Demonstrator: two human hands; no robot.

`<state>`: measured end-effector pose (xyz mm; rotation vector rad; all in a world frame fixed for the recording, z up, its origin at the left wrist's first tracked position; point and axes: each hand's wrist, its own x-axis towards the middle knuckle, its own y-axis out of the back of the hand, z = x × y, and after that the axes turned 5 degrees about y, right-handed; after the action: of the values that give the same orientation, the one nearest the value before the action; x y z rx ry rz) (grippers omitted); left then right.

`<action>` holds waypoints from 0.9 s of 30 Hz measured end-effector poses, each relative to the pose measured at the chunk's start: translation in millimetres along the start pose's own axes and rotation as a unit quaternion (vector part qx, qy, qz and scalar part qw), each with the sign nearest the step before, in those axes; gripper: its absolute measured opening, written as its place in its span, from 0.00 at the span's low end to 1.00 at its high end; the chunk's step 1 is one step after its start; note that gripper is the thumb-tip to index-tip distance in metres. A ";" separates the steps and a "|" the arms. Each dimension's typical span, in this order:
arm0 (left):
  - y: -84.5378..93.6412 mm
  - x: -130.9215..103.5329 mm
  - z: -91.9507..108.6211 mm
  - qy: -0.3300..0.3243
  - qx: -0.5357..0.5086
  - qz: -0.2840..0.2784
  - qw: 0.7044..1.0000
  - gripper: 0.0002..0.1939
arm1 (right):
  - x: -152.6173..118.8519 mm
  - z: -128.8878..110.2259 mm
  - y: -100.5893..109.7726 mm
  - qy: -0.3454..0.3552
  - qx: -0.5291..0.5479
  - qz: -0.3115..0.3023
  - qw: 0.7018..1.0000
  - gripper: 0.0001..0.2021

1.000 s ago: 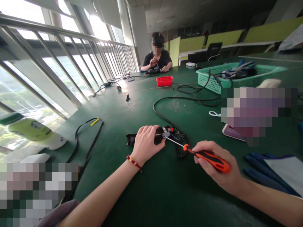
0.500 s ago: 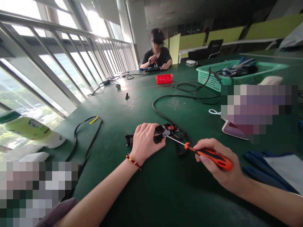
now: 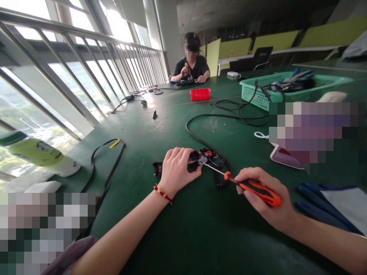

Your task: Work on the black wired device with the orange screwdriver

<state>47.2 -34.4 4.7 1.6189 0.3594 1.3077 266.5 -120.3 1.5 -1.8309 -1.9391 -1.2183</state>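
My left hand point(image 3: 179, 168) is wrapped over a black, opened-up corded device point(image 3: 157, 168) that lies on the green table. Its right end shows a grey part point(image 3: 202, 160), a red-orange piece and thin coloured wires; the middle is hidden under my palm. In my right hand point(image 3: 266, 194) is an orange and black screwdriver point(image 3: 256, 189), gripped by its handle. The metal shaft slants up to the left, with its tip at the grey part beside my left thumb. A black cable point(image 3: 197, 116) curves away from the device's far side.
A red tray point(image 3: 200, 94) and a green basket point(image 3: 255, 93) of tools stand further back. Blue gloves point(image 3: 318, 202) lie at right, a bottle point(image 3: 43, 154) and black strap point(image 3: 114, 168) at left. Across the table a person point(image 3: 191, 63) handles a similar black object.
The view has shifted very slightly. Both hands, the device and the screwdriver keep nearly the same places, with the tip still at the grey part.
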 end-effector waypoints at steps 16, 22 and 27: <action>-0.1 -1.3 -1.3 -0.037 0.024 0.003 0.999 0.15 | -9.5 7.3 1.4 0.036 0.021 0.033 0.999 0.14; 0.7 -1.0 -0.8 -0.042 0.030 -0.002 0.999 0.14 | -10.7 6.1 -3.5 0.082 0.034 0.106 0.990 0.24; 2.2 -1.0 0.6 -0.050 0.029 0.006 0.998 0.13 | -5.4 1.5 -2.0 0.051 0.033 0.067 0.996 0.18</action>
<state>46.6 -36.4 5.9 1.7302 0.3295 1.2302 266.4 -123.0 -3.9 -1.7979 -1.7503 -1.1676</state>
